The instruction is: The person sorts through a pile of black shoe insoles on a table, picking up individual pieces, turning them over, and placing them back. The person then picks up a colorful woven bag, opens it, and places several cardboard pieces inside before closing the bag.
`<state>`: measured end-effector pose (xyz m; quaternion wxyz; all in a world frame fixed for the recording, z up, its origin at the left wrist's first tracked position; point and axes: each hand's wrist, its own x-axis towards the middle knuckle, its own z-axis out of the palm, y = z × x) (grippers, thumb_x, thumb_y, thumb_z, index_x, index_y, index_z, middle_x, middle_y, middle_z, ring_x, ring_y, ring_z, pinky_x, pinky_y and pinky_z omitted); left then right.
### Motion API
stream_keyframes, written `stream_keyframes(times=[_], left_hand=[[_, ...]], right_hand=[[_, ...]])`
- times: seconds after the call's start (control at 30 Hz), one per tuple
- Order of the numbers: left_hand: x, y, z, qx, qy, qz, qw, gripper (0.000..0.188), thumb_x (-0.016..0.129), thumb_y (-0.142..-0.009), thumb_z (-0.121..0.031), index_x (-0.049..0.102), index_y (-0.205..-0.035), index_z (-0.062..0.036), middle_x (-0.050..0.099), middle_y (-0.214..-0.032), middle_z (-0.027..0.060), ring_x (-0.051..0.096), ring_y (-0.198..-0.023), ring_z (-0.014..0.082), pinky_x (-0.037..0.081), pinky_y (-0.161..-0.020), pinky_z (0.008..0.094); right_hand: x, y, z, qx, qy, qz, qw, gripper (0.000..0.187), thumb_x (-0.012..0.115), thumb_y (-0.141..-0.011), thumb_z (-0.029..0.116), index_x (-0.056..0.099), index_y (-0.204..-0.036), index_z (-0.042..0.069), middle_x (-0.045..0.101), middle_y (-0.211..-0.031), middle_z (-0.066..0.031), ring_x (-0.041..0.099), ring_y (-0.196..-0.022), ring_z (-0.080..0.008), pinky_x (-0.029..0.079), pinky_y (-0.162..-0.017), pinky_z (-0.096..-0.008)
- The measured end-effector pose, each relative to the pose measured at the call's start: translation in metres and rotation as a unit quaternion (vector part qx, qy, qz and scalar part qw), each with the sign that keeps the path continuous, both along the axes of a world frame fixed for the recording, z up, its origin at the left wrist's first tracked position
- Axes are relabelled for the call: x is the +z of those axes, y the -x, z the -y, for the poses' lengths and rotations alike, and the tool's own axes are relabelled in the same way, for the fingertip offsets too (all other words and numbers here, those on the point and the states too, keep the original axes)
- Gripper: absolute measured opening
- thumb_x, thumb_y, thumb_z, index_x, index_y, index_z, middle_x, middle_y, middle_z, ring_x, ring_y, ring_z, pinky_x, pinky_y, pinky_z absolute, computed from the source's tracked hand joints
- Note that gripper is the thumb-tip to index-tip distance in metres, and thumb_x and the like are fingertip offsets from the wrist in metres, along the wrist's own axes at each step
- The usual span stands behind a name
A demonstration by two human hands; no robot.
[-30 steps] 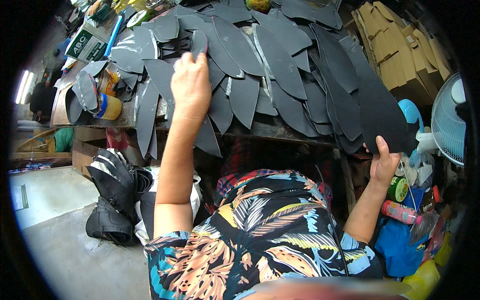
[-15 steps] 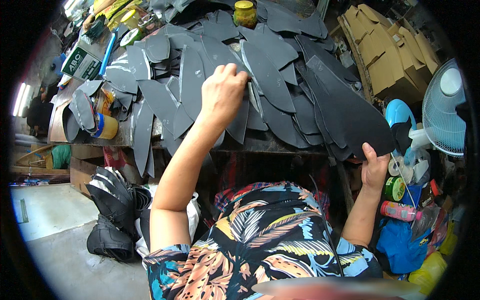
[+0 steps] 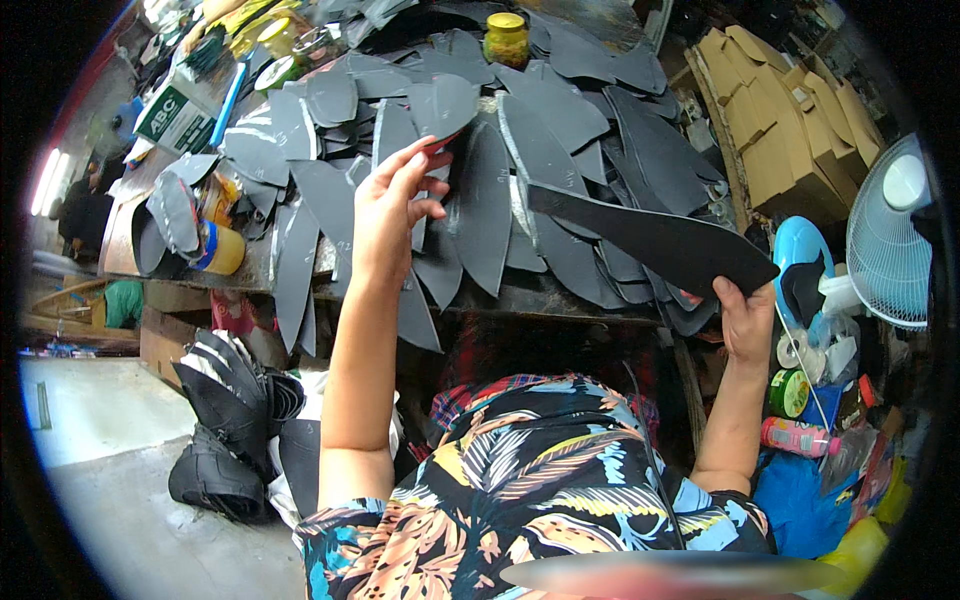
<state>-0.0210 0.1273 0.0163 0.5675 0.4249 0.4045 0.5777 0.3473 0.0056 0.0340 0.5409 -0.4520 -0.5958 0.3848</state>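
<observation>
My left hand point(image 3: 385, 220) is raised over the workbench, its thumb and forefinger closed on the lower edge of a rounded dark grey foam piece point(image 3: 445, 104); a little red shows along that edge. At the right, my right hand point(image 3: 746, 322) grips the end of a long dark foam piece point(image 3: 650, 232), thumb on top. This long piece is held tilted above the pile, its narrower end pointing left. Beneath both hands lie many overlapping leaf-shaped grey foam pieces point(image 3: 480, 215), some with pale chalk-like marks. Several hang over the bench's near edge.
A yellow-lidded jar point(image 3: 506, 42) stands at the back, and a tub of yellowish paste point(image 3: 220, 248) at the left. Flattened cardboard point(image 3: 780, 110) and a fan point(image 3: 890, 225) are on the right. Bottles and bags crowd below the fan; black bundled pieces point(image 3: 225, 430) sit lower left.
My left hand has moved left and come up with a rounded foam piece in its fingers. The long piece in my right hand has been lifted and tilted, its far end swinging down.
</observation>
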Motion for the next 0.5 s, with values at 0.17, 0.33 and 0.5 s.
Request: stream_keyframes(times=[0.17,0.33,0.5], left_hand=[[0.015,0.015,-0.027,-0.079,0.017,0.04,0.996,0.04,0.055,-0.098,-0.028,0.065,-0.119,0.0048,0.071,-0.1,0.016,0.056,-0.067,0.0091,0.045,-0.051,0.0205],[0.029,0.02,-0.039,-0.105,0.029,-0.093,0.99,0.032,0.06,-0.096,-0.025,0.071,-0.113,0.0003,0.072,-0.093,0.0118,0.052,-0.062,0.0048,0.037,-0.049,0.0175],[0.036,0.018,-0.05,-0.171,0.033,-0.122,0.977,0.029,0.062,-0.094,-0.023,0.073,-0.111,-0.002,0.072,-0.09,0.007,0.05,-0.06,0.0033,0.037,-0.05,0.0161]], right_hand=[[0.014,0.033,-0.036,0.021,0.069,-0.028,0.997,0.021,0.065,-0.093,0.003,0.064,-0.111,-0.006,0.072,-0.097,-0.0133,0.069,-0.076,-0.0187,0.058,-0.067,-0.032],[0.036,0.059,-0.094,0.289,0.085,0.113,0.947,0.026,0.067,-0.085,0.005,0.067,-0.109,-0.005,0.071,-0.101,-0.0087,0.066,-0.093,-0.0156,0.052,-0.085,-0.0314],[0.03,0.122,-0.142,0.456,-0.048,0.209,0.864,0.032,0.07,-0.082,0.013,0.071,-0.112,0.003,0.051,-0.147,-0.0155,0.056,-0.124,-0.0243,0.043,-0.105,-0.0366]])
